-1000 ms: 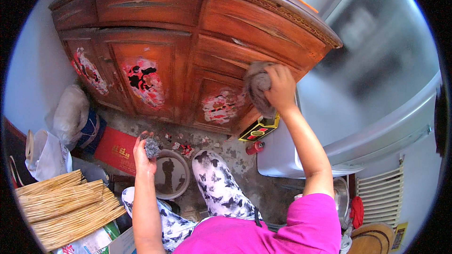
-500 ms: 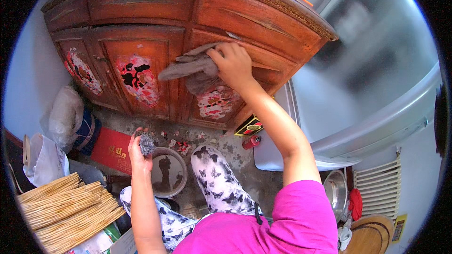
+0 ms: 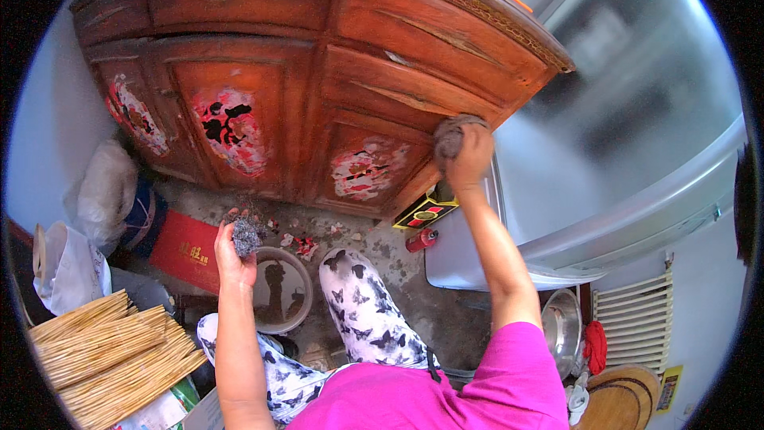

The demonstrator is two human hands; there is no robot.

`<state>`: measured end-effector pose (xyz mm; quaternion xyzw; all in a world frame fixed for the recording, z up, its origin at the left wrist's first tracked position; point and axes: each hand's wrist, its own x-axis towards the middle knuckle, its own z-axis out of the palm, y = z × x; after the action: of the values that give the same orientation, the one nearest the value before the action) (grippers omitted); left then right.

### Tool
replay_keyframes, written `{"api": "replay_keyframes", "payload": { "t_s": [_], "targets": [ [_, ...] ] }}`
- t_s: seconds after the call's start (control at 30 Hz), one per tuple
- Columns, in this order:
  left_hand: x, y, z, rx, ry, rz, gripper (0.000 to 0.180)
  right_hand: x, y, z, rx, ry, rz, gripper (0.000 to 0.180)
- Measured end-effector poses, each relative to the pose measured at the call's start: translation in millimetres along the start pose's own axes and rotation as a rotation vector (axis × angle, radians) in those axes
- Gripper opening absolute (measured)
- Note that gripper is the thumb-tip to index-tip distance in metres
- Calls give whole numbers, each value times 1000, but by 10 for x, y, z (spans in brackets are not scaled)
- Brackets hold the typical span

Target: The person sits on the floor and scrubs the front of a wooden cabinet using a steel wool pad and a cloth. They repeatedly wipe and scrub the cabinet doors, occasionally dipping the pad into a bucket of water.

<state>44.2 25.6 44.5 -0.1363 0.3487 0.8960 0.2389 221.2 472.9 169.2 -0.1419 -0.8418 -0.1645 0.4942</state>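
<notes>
- While my right hand is clenched on the grey rag, pressed to the right-hand edge of the red wooden cabinet, I would keep firm, even pressure and wipe along the grain.
- My left hand grips a wad of steel wool above the basin on the floor, well apart.
- Half a second ago the rag lay spread nearer the cabinet's middle; it has since moved right and bunched up.
</notes>
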Motion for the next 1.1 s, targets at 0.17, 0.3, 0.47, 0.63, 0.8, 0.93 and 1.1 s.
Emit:
{"api": "replay_keyframes", "payload": {
  "t_s": [0.17, 0.3, 0.47, 0.63, 0.8, 0.93, 1.1],
  "targets": [
    [244, -174, -120, 73, -6, -47, 29, 22, -882, 608, 122, -63, -114, 40],
    [359, -188, -289, 110, 84, -84, 31, 410, -1082, 525, 170, -67, -404, 34],
    [258, -170, -293, 123, 45, -80, 34, 120, 108, -13, 108, -157, -257, 24],
    [-8, -112, -82, 160, 42, -79, 36, -106, 241, -213, -72, -188, -204, 36],
    [7, -88, -71, 147, 31, -35, 32, -73, -585, 172, 60, -333, -343, 52],
    [-33, -66, -24, 107, 43, -17, 32, 165, -1555, 784, 167, -330, -320, 55],
    [-18, -10, -28, 122, 68, -6, 33, 738, -2250, 1041, 222, -108, -362, 44]
  ]
}}
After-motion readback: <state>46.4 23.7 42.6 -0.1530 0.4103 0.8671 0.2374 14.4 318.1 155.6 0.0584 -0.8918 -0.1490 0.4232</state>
